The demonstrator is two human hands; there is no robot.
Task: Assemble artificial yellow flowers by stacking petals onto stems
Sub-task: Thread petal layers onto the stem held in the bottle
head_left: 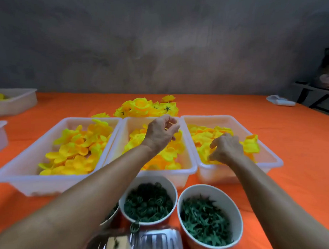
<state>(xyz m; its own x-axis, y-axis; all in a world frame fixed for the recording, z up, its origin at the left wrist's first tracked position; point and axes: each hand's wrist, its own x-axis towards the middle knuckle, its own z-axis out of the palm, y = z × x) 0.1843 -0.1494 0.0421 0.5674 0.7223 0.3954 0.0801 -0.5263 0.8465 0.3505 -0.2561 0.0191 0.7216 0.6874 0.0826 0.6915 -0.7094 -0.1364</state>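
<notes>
Three white trays stand side by side, each holding loose yellow petals: the left tray [18, 172], the middle tray [184, 171] and the right tray [270, 156]. My left hand [160, 134] hovers over the middle tray, fingers pinched on a thin yellow stem [171, 123]. My right hand [225, 148] reaches down into the right tray, its fingers curled among the petals [251, 144]; whether it grips one is unclear. A pile of finished yellow flowers [147, 108] lies behind the trays.
Two round cups of green parts stand near me, one with rings [148, 200], one with star-shaped calyxes [206, 219]. A clear container [148, 242] is at the bottom edge. Two more white trays [15, 100] are at far left. The table has an orange cloth [299, 132].
</notes>
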